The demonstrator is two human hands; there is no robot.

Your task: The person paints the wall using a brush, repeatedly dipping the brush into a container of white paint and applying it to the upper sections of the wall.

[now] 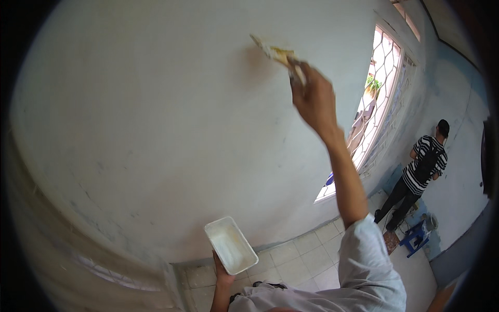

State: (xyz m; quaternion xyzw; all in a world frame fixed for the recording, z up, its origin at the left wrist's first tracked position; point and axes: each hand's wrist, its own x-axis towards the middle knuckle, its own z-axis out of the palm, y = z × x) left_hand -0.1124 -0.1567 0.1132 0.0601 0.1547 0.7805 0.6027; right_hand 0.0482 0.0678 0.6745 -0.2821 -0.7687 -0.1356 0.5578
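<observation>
My right hand (314, 99) is raised high in front of the pale wall (171, 114). Its fingers are closed round the handle of a putty knife (278, 53), which has a wide, pale-smeared blade and yellowish parts. The blade is at the wall's surface or very close to it; I cannot tell whether it touches. Low down, my left hand (222, 271) grips a white rectangular tub (241, 262) by its side. The tub is tilted so its inside shows, with a whitish coating on the bottom and walls.
A window with a white lattice grille (371, 99) is in the wall to the right. Farther right, another person (423, 164) in a striped shirt faces the adjoining wall. A blue stool (414, 238) stands behind that person. Pale floor tiles (296, 257) run along the wall's foot.
</observation>
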